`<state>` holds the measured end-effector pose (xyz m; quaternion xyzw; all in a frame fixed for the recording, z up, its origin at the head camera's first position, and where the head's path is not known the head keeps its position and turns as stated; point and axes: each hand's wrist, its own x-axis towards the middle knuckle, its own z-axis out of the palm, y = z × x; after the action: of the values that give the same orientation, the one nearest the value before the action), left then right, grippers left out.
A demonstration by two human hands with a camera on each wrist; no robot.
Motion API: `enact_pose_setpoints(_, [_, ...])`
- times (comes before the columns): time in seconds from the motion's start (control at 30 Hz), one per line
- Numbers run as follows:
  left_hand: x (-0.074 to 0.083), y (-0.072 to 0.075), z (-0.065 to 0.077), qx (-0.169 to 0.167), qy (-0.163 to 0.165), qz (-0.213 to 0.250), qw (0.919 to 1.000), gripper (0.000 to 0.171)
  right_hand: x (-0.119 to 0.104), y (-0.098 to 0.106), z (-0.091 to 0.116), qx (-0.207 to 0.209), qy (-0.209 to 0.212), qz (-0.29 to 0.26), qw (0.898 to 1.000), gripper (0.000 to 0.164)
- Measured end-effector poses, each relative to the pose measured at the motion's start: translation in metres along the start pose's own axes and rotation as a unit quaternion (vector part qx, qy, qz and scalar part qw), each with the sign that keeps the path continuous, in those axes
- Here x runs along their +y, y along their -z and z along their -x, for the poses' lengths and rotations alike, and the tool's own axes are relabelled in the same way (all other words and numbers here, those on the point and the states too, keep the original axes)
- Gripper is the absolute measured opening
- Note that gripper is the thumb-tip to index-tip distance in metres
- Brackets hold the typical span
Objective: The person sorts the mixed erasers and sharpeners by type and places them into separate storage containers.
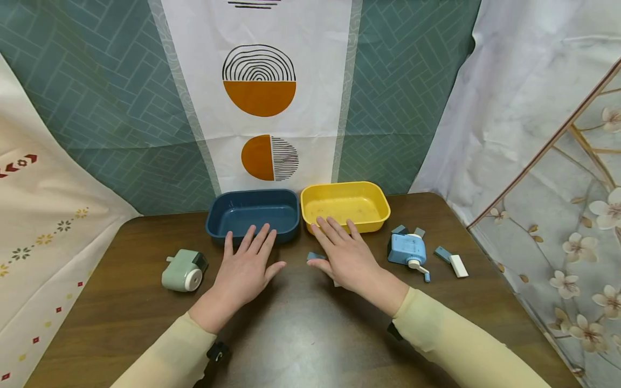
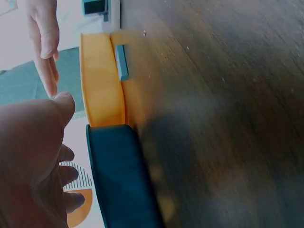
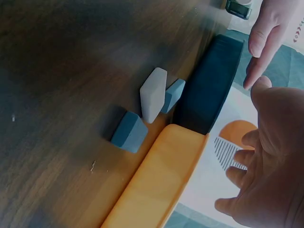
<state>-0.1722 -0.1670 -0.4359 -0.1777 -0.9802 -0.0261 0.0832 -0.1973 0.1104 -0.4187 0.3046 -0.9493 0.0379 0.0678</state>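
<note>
My left hand (image 1: 245, 272) is held above the table with its fingers spread, before the navy tray (image 1: 252, 231). Likewise flat and holding nothing, my right hand (image 1: 353, 261) hovers in front of the yellow tray (image 1: 346, 207). Below the right hand lie a white eraser (image 3: 153, 96) and two blue-grey erasers (image 3: 130, 132), partly hidden in the head view. Left of my left hand is a sage-green pencil sharpener (image 1: 179, 270). A light-blue crank pencil sharpener (image 1: 407, 249) stands to the right of my right hand.
Near the blue sharpener lie several more blocks, among them a white eraser (image 1: 458, 266) and a blue-grey eraser (image 1: 442, 254). Patterned cloth (image 1: 402, 97) hangs behind the wooden table (image 1: 301, 345) and at its sides.
</note>
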Motion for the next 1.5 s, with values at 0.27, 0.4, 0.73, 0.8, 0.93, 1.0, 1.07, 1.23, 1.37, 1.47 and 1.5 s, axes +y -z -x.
enact_pose_setpoints(0.27, [-0.005, -0.004, 0.0, 0.006, 0.006, -0.006, 0.9999, 0.08, -0.003, -0.005, -0.007, -0.011, -0.004, 0.005, 1.0, 0.085])
enact_pose_setpoints(0.4, [-0.007, -0.005, 0.001, 0.01, 0.008, -0.007, 0.9999, 0.08, -0.004, -0.008, -0.009, -0.017, -0.007, 0.009, 1.0, 0.085])
enact_pose_setpoints(0.73, [-0.013, -0.01, -0.001, -0.006, 0.023, 0.008, 0.9997, 0.082, -0.006, -0.017, -0.02, -0.007, 0.004, 0.025, 1.0, 0.084])
enact_pose_setpoints(0.8, [-0.015, -0.011, -0.001, -0.007, 0.024, 0.006, 0.9997, 0.082, -0.007, -0.018, -0.023, -0.008, 0.006, 0.027, 1.0, 0.084])
enact_pose_setpoints(0.93, [-0.017, -0.014, -0.002, -0.008, 0.026, 0.003, 0.9996, 0.082, -0.01, -0.02, -0.029, -0.017, 0.008, 0.027, 0.999, 0.085])
enact_pose_setpoints(1.0, [-0.017, -0.014, -0.002, -0.01, 0.027, 0.004, 0.9996, 0.082, -0.011, -0.021, -0.031, -0.022, 0.009, 0.024, 0.999, 0.085])
enact_pose_setpoints(1.07, [-0.018, -0.015, -0.002, -0.013, 0.028, 0.006, 0.9995, 0.082, -0.012, -0.023, -0.034, -0.024, 0.01, 0.024, 0.999, 0.085])
enact_pose_setpoints(1.23, [-0.017, -0.016, -0.002, -0.016, 0.03, 0.009, 0.9994, 0.082, -0.013, -0.027, -0.04, -0.024, 0.013, 0.028, 0.999, 0.085])
enact_pose_setpoints(1.37, [-0.017, -0.016, -0.003, -0.012, 0.028, 0.012, 0.9995, 0.081, -0.014, -0.029, -0.044, -0.031, 0.016, 0.025, 0.999, 0.085])
enact_pose_setpoints(1.47, [-0.017, -0.016, -0.004, -0.013, 0.026, 0.015, 0.9995, 0.082, -0.015, -0.029, -0.047, -0.031, 0.02, 0.027, 0.999, 0.085])
enact_pose_setpoints(1.5, [-0.017, -0.016, -0.005, -0.014, 0.026, 0.016, 0.9995, 0.082, -0.015, -0.028, -0.048, -0.03, 0.022, 0.027, 0.999, 0.085])
